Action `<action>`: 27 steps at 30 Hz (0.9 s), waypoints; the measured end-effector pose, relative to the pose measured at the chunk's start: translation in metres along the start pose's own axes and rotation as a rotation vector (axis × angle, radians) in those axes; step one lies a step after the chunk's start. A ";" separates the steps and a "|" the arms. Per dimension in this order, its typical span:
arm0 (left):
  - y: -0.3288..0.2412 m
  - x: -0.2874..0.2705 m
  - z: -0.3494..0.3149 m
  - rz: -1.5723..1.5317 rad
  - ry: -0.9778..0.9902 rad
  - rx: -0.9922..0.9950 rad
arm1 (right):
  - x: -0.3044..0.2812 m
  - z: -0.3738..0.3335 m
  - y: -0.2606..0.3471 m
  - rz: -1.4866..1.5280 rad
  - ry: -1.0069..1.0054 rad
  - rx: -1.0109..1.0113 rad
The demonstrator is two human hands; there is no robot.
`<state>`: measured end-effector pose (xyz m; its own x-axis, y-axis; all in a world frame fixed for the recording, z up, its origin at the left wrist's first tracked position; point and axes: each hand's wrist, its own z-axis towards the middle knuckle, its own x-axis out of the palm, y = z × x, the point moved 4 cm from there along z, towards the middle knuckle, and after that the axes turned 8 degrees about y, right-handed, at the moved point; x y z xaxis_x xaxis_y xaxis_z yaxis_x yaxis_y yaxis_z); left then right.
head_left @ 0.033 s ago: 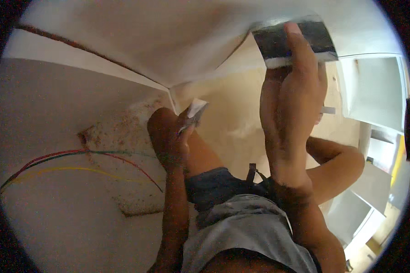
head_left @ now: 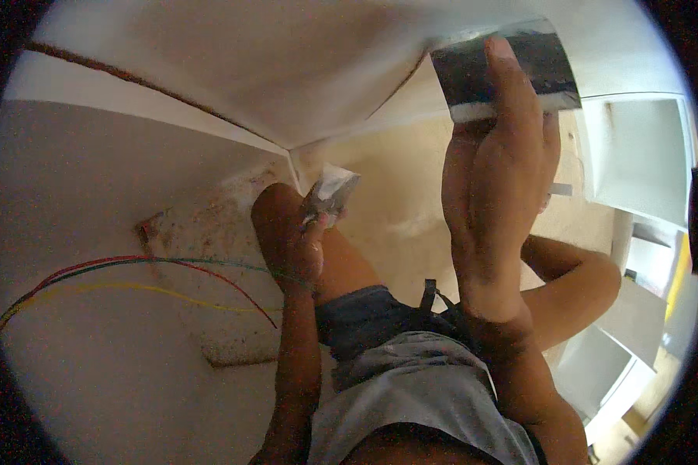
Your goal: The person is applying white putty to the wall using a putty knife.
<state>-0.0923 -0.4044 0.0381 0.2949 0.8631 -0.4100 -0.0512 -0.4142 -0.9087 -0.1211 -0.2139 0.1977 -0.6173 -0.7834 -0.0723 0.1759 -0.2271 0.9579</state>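
Observation:
My right hand [head_left: 498, 174] reaches far up, closed on a wide, dark putty knife [head_left: 551, 66]. Its thumb lies flat along the blade, and a pale band of filler runs along the near edge. The far edge meets or almost meets the white wall panel [head_left: 302, 54]. Lower down, beside my left knee, my left hand [head_left: 310, 248] grips a smaller putty knife [head_left: 338, 184] with whitish paste on its face. Most of that hand's fingers are hidden behind the tool.
Red, green and yellow wires [head_left: 108, 263] arch out on the left, past my left forearm. Behind them is a rough, stained patch [head_left: 209, 232] on the grey wall. A dark gap [head_left: 155, 89] crosses the panel. White open cabinets [head_left: 636, 147] stand at the right.
The small putty knife in my left hand has turned, showing more of its pasted face. My right hand and the wide blade have shifted very slightly right.

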 end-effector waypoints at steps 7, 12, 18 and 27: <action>-0.032 0.028 -0.005 -0.899 -0.092 -0.169 | -0.047 -0.025 0.011 -0.079 0.206 -0.026; -0.071 0.054 0.002 -1.501 0.287 -0.501 | -0.057 -0.060 0.012 -0.120 0.723 -0.481; -0.079 0.041 0.013 -1.194 0.336 -0.290 | -0.085 -0.054 -0.081 -0.545 0.563 -0.099; -0.082 0.011 0.019 0.345 0.338 0.878 | -0.082 -0.100 -0.122 0.970 0.245 1.070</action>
<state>-0.1030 -0.3550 0.1069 0.3799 0.5524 -0.7420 -0.8309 -0.1487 -0.5362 -0.0149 -0.1798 0.0593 -0.4291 -0.4772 0.7669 -0.2711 0.8779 0.3946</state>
